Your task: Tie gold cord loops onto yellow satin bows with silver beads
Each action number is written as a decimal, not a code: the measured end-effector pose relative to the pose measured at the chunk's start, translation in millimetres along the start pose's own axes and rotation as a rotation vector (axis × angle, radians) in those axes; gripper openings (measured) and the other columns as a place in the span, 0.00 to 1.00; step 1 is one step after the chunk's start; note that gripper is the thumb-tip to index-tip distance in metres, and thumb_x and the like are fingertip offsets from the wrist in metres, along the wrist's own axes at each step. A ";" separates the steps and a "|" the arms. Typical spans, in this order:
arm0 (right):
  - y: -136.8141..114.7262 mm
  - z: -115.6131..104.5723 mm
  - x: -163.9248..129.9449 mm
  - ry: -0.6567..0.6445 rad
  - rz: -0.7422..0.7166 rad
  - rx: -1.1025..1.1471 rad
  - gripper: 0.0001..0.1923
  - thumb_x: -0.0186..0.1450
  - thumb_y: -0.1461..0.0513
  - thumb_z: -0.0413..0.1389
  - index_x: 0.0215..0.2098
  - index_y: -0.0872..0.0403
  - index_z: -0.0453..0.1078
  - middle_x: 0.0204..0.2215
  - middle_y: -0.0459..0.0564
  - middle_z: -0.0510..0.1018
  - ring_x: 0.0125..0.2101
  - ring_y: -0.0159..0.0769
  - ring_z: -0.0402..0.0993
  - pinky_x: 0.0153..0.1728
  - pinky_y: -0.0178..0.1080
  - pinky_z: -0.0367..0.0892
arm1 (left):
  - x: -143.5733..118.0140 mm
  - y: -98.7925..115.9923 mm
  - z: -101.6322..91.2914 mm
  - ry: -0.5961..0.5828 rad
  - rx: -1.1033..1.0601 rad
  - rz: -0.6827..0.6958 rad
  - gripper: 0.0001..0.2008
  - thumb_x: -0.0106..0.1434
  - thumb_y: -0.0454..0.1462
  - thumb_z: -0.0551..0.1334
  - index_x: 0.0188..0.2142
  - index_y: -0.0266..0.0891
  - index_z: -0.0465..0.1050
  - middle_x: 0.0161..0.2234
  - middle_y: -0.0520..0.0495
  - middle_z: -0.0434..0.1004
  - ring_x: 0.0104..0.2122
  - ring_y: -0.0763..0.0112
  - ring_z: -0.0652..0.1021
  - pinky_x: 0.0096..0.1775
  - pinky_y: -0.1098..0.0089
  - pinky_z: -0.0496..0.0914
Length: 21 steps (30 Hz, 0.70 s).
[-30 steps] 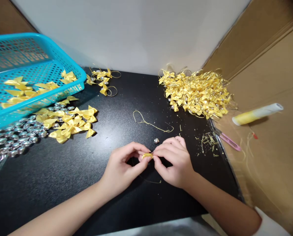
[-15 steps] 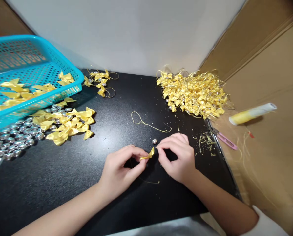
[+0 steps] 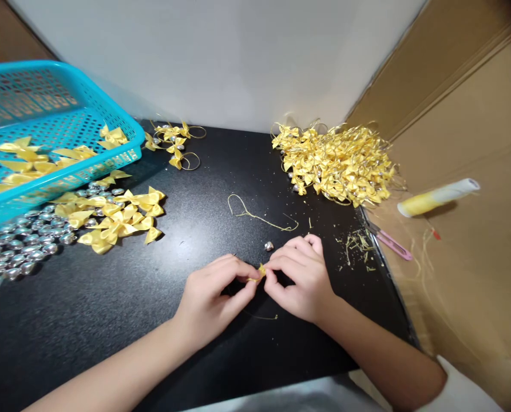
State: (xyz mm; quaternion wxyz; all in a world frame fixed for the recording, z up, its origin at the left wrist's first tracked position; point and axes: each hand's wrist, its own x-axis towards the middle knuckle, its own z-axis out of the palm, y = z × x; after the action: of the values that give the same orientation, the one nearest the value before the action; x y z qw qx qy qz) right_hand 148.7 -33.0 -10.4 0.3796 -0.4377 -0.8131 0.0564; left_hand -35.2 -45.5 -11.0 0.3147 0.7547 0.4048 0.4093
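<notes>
Between my two hands is a small yellow ribbon bow (image 3: 261, 271), partly hidden by fingertips. My left hand (image 3: 218, 292) is closed, pinching the bow's left side between thumb and fingers. The thumb and index finger of my right hand (image 3: 300, 277) pinch the bow's right side. Just beyond the fingertips lies one silver bell (image 3: 269, 246) on the black table. Farther off is a looped gold cord (image 3: 255, 216). A thin strand (image 3: 261, 316) with a small knot-like end reaches out under my left hand.
A blue basket (image 3: 135, 137) with bows stands at left, beside loose silver bells (image 3: 27, 243) and yellow bows (image 3: 122, 220). A heap of bows on loops (image 3: 336, 163) fills the back right. Pink-handled snips (image 3: 395, 245), cord scraps (image 3: 358, 249) and a thread spool (image 3: 438, 197) lie right.
My right hand has moved left and taken hold of the bow, which was in my left hand alone. The left hand has stayed nearly in place.
</notes>
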 end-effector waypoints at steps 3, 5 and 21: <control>4.6 -0.2 0.5 0.053 0.091 -0.019 0.07 0.57 0.69 0.57 0.24 0.52 0.68 0.23 0.42 0.78 0.28 0.33 0.72 0.38 0.43 0.57 | -0.1 2.2 -0.9 0.016 -0.023 0.010 0.07 0.58 0.27 0.63 0.33 0.39 0.74 0.26 0.51 0.79 0.25 0.73 0.77 0.30 0.73 0.70; 9.6 -2.1 2.2 0.098 0.139 -0.035 0.07 0.57 0.69 0.57 0.23 0.52 0.68 0.23 0.43 0.78 0.28 0.34 0.72 0.37 0.42 0.58 | -0.1 3.0 -1.4 0.033 -0.063 -0.034 0.07 0.57 0.27 0.63 0.32 0.40 0.75 0.26 0.51 0.79 0.25 0.74 0.77 0.30 0.74 0.71; 31.1 -20.1 12.1 0.152 0.061 -0.163 0.12 0.58 0.65 0.61 0.42 0.51 0.72 0.35 0.50 0.79 0.36 0.41 0.73 0.40 0.46 0.62 | 3.9 -6.6 0.8 0.142 -0.647 -0.583 0.06 0.58 0.36 0.66 0.37 0.41 0.78 0.23 0.55 0.71 0.22 0.78 0.70 0.26 0.78 0.69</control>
State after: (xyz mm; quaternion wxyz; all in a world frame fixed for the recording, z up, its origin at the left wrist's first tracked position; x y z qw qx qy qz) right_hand 178.9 -9.7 -2.5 0.4015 -0.4948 -0.7700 -0.0317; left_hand -35.5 -39.1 -15.3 0.6087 0.4415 0.4725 0.4597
